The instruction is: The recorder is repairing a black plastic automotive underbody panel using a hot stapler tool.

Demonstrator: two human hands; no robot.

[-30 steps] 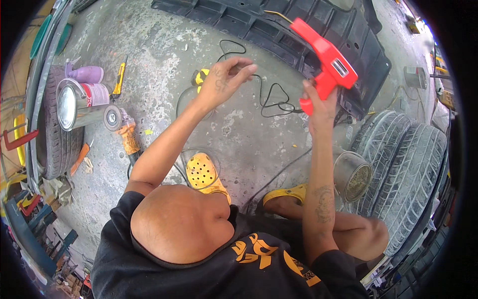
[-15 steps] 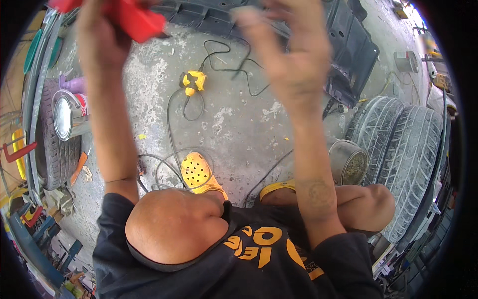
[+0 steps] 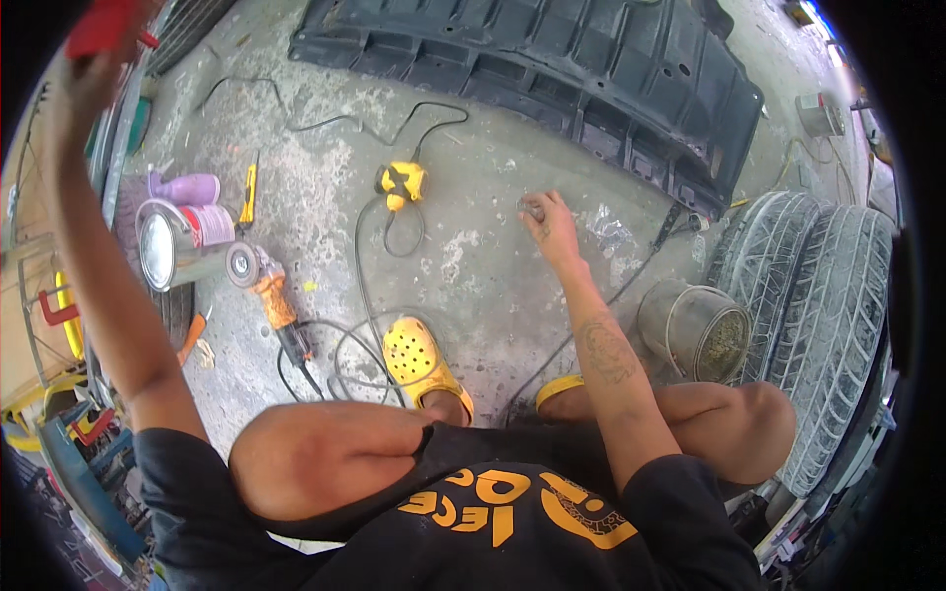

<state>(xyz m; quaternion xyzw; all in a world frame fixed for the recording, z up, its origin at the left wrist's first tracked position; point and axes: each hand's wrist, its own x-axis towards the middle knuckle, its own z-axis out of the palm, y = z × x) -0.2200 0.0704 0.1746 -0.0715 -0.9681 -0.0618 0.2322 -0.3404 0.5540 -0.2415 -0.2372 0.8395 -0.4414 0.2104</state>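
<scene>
I'm gripping a red gun-shaped tool at my far left in my left hand, while my right hand is hanging half-curled over the concrete floor, whether holding anything I cannot tell.

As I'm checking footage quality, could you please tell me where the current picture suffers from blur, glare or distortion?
Head view: the left hand and red tool look blurred near the upper left rim, while the angle grinder is clearer; head view: bright light washes out part of the upper right; head view: fisheye distortion bends the surroundings, with black corners.
</scene>
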